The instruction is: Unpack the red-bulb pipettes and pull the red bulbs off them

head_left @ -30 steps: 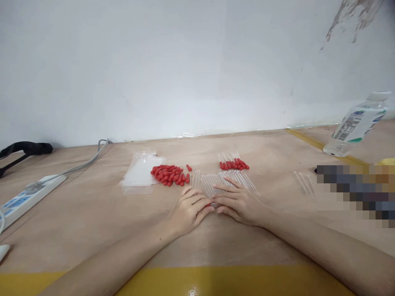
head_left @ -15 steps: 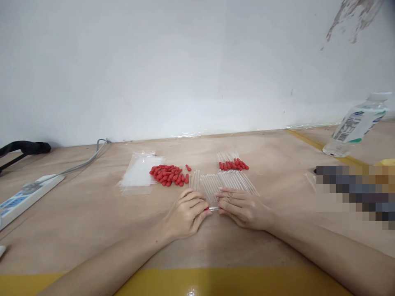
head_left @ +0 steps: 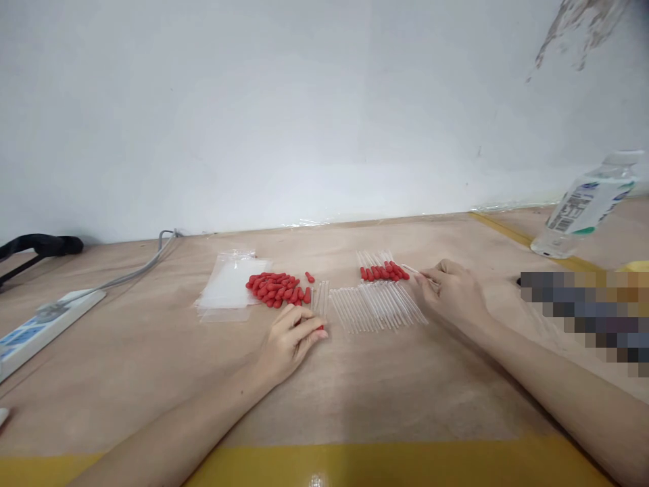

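Observation:
My left hand (head_left: 289,341) rests on the table with its fingers curled around a red rubber bulb (head_left: 320,328) whose tip shows at the thumb. Farther right, my right hand (head_left: 451,291) pinches a thin clear tube (head_left: 413,268) that points up and left; its other end is hidden in the fingers. Just left of this tube lies a row of tubes with red bulbs on their near ends (head_left: 384,272). A row of bare clear tubes (head_left: 378,308) spreads between my hands. Beyond my left hand is a pile of loose red bulbs (head_left: 274,287).
Clear plastic bags (head_left: 226,284) lie stacked left of the bulb pile. A power strip (head_left: 51,325) with a grey cable is at far left. A tilted bottle (head_left: 583,210) stands at the back right, near a blurred-out patch (head_left: 588,314). A wall closes off the back.
My hands have parted from either side of one tube. The right hand has moved right and away from me with a tube. My left hand has shifted slightly left.

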`<state>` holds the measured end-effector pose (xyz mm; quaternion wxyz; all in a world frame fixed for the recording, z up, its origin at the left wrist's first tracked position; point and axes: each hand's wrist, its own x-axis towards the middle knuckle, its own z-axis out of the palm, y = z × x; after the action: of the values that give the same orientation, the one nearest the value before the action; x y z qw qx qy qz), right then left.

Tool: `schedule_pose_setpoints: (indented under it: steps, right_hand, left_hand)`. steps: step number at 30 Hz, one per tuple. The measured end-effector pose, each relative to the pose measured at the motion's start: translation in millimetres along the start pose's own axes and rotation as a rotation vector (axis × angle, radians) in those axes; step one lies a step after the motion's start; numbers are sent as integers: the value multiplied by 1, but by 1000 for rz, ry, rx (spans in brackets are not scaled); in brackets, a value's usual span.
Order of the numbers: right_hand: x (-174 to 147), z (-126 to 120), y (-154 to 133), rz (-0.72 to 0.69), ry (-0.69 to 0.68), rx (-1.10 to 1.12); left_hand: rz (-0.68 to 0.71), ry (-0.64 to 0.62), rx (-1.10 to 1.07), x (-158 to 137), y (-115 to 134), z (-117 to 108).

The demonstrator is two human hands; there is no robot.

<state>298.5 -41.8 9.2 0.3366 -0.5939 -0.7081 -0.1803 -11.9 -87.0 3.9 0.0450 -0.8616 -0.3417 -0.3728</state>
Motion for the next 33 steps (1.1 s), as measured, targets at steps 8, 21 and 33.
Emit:
schedule_pose_setpoints:
  steps: [8,21,33]
  right_hand:
    - [1,1,7,139,-392,-74]
    - [-2,9,3,227,-496,252]
    - [-1,9,2,221,-518,256]
  left_hand:
    - [-225,93,70,12,-18,-13]
    - [-576,-161,125,70,-102,-57]
    - [-504,-512,137,84,-110,-47]
